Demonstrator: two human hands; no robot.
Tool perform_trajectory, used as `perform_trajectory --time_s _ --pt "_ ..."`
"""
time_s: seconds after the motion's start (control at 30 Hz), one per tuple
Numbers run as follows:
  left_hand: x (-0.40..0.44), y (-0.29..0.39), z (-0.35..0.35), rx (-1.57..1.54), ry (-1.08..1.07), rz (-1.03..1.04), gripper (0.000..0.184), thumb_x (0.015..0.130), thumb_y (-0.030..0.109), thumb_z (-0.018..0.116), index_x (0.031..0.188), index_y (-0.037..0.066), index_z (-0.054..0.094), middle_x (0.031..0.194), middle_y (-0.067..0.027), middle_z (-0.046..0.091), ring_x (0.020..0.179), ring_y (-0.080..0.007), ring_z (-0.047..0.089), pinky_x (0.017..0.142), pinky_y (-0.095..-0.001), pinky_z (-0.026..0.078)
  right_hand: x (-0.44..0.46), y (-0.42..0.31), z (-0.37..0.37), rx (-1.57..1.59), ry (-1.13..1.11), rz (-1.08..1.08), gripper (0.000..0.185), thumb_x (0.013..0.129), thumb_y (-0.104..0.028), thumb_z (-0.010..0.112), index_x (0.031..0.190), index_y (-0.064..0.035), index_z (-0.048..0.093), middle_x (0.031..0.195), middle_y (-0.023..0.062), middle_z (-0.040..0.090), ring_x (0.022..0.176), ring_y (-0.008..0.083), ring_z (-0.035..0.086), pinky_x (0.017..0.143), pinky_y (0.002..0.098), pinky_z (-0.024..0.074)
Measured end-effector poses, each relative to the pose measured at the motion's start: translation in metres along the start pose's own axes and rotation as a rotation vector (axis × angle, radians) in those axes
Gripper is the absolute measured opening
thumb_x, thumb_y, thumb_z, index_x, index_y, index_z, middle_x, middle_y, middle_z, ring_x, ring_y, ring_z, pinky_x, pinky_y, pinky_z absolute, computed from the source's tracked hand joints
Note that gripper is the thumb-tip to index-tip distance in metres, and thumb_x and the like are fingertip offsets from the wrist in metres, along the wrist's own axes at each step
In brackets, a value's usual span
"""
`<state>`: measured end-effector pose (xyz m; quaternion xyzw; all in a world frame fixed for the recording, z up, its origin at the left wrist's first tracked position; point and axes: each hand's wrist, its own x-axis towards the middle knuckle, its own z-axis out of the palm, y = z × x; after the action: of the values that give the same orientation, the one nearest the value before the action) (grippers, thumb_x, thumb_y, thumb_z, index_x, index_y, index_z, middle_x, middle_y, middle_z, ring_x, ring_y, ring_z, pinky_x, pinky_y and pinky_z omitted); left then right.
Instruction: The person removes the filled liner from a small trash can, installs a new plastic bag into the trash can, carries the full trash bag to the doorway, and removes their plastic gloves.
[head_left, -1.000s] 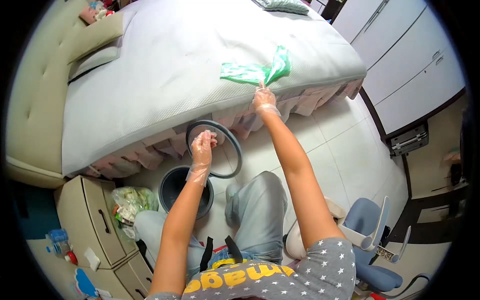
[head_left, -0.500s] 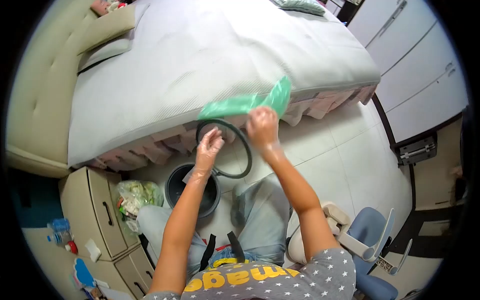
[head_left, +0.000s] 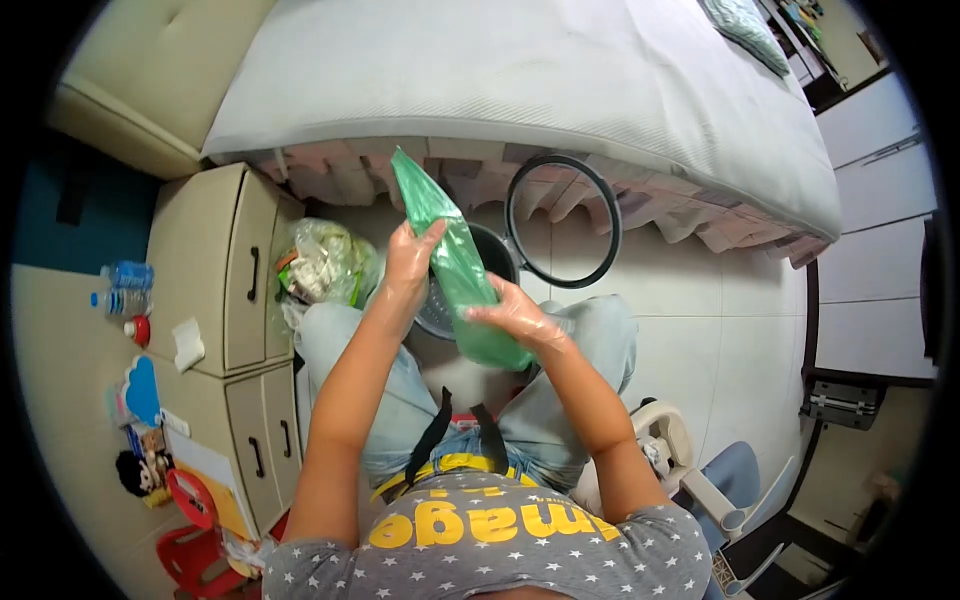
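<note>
Head view: our gloved left hand (head_left: 406,262) and gloved right hand (head_left: 518,313) grip a long green plastic bag (head_left: 458,262); it seems light, floppy, slippery; its edges look best to hold.

The bin (head_left: 498,250) is on the floor (head_left: 680,350) by the bed (head_left: 450,70), with the ring (head_left: 616,225) to its right. A full bag (head_left: 325,262) is left of the bin, beside the drawers (head_left: 245,285). Bottles (head_left: 130,275) are farther left.

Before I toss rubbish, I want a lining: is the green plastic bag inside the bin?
Out: the left hand and right hand hold the green plastic bag above the bin.
</note>
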<state>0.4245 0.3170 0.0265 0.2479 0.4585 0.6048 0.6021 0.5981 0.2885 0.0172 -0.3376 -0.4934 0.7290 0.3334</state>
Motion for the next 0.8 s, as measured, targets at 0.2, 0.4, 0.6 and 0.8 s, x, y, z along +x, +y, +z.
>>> perform_trajectory --time_s 0.2,0.4,0.6,0.8 --pt "0.027 0.02 -0.049 0.147 0.293 0.141 0.015 0.078 0.009 0.061 0.089 0.001 0.056 0.077 -0.0041 0.059 0.064 -0.0124 0.054 0.06 -0.0258 0.044 -0.024 -0.002 -0.011 -0.29 -0.17 0.426 0.03 0.072 -0.019 0.067 0.094 0.0002 0.06 0.081 0.0023 0.06 0.074 0.0083 0.053 0.069 0.0242 0.0432" --pt "0.034 0.015 -0.109 0.127 0.395 -0.018 0.039 0.076 0.023 0.063 0.101 -0.004 0.051 0.095 -0.0124 0.057 0.081 -0.0198 0.055 0.073 -0.031 0.043 -0.028 -0.01 -0.013 0.082 0.121 0.411 0.031 0.072 -0.011 0.066 0.099 0.0003 0.056 0.085 0.0035 0.06 0.073 0.0107 0.057 0.07 0.0235 0.0457" --pt "-0.048 0.029 -0.054 0.888 0.075 0.581 0.066 0.068 0.012 0.058 0.126 0.0 0.031 0.131 -0.0177 0.03 0.125 -0.0292 0.024 0.103 -0.0364 0.019 -0.033 -0.022 0.021 0.333 0.264 0.157 0.021 0.076 -0.009 0.059 0.096 -0.0033 0.055 0.08 0.0018 0.059 0.072 0.0082 0.054 0.064 0.0218 0.0431" --pt "-0.096 0.032 -0.008 1.07 -0.559 0.679 0.043 0.064 -0.001 0.054 0.107 0.009 0.052 0.108 -0.012 0.053 0.108 -0.0263 0.045 0.096 -0.0349 0.031 -0.041 -0.042 0.042 0.048 0.339 0.157 0.016 0.077 -0.013 0.06 0.089 -0.0029 0.057 0.075 0.0002 0.057 0.064 0.0049 0.051 0.054 0.0184 0.0381"
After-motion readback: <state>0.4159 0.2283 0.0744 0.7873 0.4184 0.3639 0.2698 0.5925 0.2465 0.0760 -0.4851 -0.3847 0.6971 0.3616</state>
